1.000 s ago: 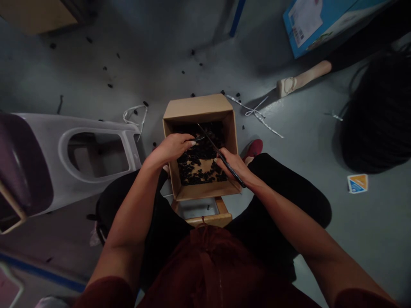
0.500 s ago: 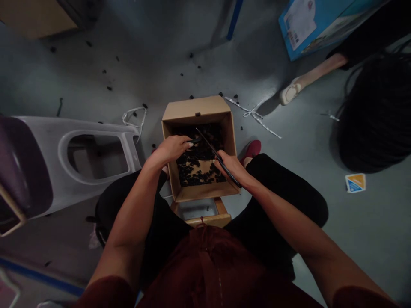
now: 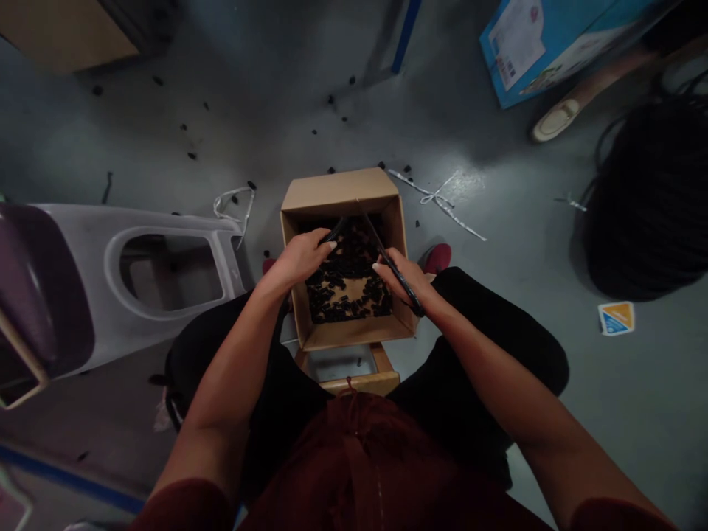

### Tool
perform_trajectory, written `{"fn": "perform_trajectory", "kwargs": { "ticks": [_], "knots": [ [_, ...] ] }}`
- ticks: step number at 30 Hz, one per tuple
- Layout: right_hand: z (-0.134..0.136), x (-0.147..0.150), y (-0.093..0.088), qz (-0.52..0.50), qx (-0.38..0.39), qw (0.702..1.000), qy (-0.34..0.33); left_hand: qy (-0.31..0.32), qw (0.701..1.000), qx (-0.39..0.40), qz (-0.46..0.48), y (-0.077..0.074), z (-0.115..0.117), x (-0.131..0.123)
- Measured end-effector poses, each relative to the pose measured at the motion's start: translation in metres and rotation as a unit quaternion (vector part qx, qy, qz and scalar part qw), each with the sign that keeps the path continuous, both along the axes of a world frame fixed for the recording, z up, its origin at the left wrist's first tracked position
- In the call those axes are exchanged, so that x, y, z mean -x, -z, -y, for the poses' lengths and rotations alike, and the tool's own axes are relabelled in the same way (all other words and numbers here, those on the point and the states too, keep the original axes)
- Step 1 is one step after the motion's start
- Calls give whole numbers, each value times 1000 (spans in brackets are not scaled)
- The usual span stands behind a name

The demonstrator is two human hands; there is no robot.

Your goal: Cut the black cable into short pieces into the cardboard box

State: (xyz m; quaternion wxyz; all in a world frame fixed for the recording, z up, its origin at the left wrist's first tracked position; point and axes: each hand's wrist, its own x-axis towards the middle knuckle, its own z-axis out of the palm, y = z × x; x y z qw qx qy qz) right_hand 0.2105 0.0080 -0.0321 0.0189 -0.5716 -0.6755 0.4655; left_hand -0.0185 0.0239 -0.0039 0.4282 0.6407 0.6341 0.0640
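Note:
Over the left side of an open cardboard box (image 3: 329, 190), my left hand (image 3: 304, 257) is closed on a small black strip-like piece (image 3: 335, 228). My right hand (image 3: 399, 274) grips a long, thin dark blade-like tool (image 3: 406, 286) at the box's right side. Its narrow end points up and away, apart from the black piece. I cannot make out the tool's exact kind. Many small black pieces (image 3: 346, 306) lie loose on the bottom of the box, below both hands.
The box rests before a wooden stool (image 3: 362, 383) between my knees. A pale plastic stool (image 3: 94, 251) stands at left. Black scraps and a white tie (image 3: 436, 199) lie on the floor. At right are a blue carton (image 3: 520, 51), a black bundle (image 3: 647, 206) and another person's foot (image 3: 556, 122).
The tool in my right hand has swung more upright, its tip moving right, away from the black piece. My left hand has shifted slightly. The other person's foot has moved to the right.

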Motion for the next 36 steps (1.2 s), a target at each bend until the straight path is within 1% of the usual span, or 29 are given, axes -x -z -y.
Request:
{"fn": "perform_trajectory", "kwargs": {
  "ticks": [3,6,9,12,17,20,23,27,31,36],
  "knots": [
    [1,2,-3,-29,23,999,12,-69,991,39,105,-3,2,-6],
    [3,2,-3,-41,44,998,20,-138,966,97,198,-10,1,-11],
    [3,2,-1,-42,55,997,15,-205,938,117,256,-16,0,-12],
    [4,1,2,-38,66,997,8,-236,922,117,284,-18,-1,-11],
    [4,-1,-1,-37,79,996,-18,-222,924,120,287,-15,1,-9],
    [3,-2,-4,-33,78,996,-29,-209,932,118,273,-13,2,-9],
    [3,-2,-6,-35,70,996,-33,-178,946,108,250,-10,2,-8],
    [2,-3,-8,-20,55,998,-38,-122,964,90,220,-3,3,-6],
    [2,-3,-10,-15,35,998,-49,-73,975,78,194,-1,3,-4],
    [3,-4,-8,-26,33,998,-54,-54,978,72,187,-1,4,-2]
  ]
}}
